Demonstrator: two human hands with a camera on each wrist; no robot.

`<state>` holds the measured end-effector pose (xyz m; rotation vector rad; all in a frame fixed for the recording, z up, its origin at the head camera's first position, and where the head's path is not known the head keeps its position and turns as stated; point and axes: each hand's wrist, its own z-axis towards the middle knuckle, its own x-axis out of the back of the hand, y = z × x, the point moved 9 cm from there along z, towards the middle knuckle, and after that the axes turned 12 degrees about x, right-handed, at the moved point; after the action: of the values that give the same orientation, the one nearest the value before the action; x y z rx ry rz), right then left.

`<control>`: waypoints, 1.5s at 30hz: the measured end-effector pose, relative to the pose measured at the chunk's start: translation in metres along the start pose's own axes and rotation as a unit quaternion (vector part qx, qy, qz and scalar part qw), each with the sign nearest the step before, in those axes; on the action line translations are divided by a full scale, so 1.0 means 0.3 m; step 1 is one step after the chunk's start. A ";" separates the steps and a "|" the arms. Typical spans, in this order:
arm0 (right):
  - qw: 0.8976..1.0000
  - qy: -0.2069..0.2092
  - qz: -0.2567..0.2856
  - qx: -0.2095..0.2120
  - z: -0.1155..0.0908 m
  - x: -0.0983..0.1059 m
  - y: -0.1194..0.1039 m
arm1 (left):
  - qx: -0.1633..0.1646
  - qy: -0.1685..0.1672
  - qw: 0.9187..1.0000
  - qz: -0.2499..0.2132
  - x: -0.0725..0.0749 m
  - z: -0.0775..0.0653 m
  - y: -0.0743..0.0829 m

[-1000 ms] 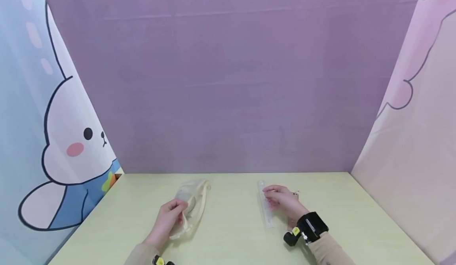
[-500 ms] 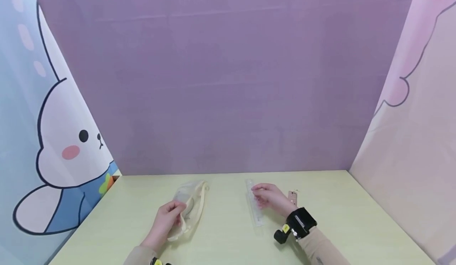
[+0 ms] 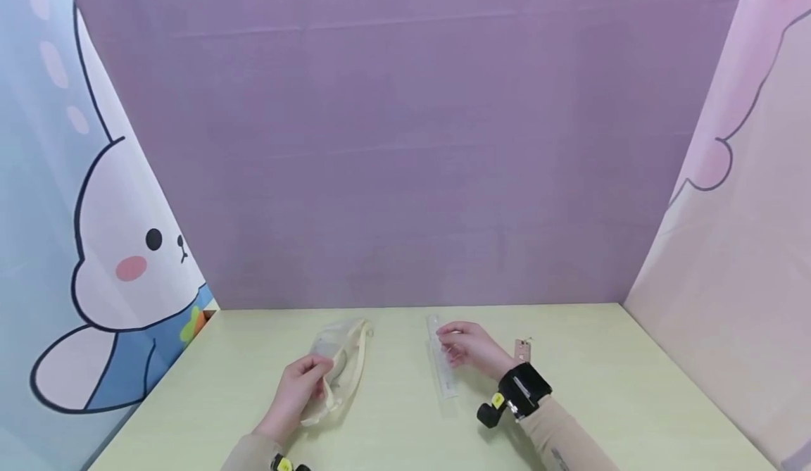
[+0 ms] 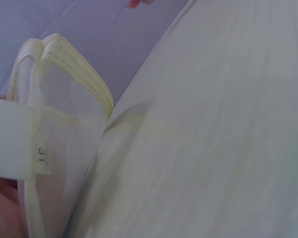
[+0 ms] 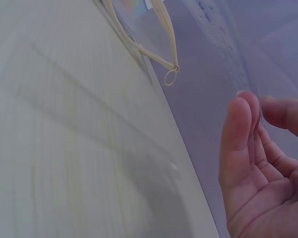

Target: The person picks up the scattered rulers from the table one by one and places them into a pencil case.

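Note:
At the left of the table my left hand grips the edge of a see-through mesh pouch with cream trim. In the left wrist view the pouch stands with its trimmed edges slightly parted. My right hand pinches a clear plastic ruler between thumb and fingers, above the table. The right wrist view shows the ruler's faint markings, and a cord loop hangs at the end of the pouch. Something inside the pouch shows only dimly.
A small pink item with a patterned front lies on the table just behind my right wrist, partly covered by it. The pale table ends at a purple backdrop, with printed cloths at both sides.
My right hand has moved left with the ruler, closer to the pouch. More of the pink item now shows behind the wrist. My left hand and the pouch have stayed almost still.

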<state>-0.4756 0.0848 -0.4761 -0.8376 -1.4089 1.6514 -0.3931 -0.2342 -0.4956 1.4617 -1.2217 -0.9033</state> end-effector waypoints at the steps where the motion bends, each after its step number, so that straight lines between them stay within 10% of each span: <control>1: 1.000 -0.002 -0.001 0.000 0.004 -0.005 0.000 | -0.002 0.000 1.000 0.000 0.001 -0.001 0.002; 45: 0.997 -0.031 0.066 -0.026 0.088 -0.215 0.043 | -0.021 -0.013 1.000 -0.004 -0.002 -0.006 0.007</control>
<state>-0.4703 0.0147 -0.4851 -0.9343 -1.4721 1.7598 -0.3921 -0.2333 -0.4931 1.4271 -1.2104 -0.9502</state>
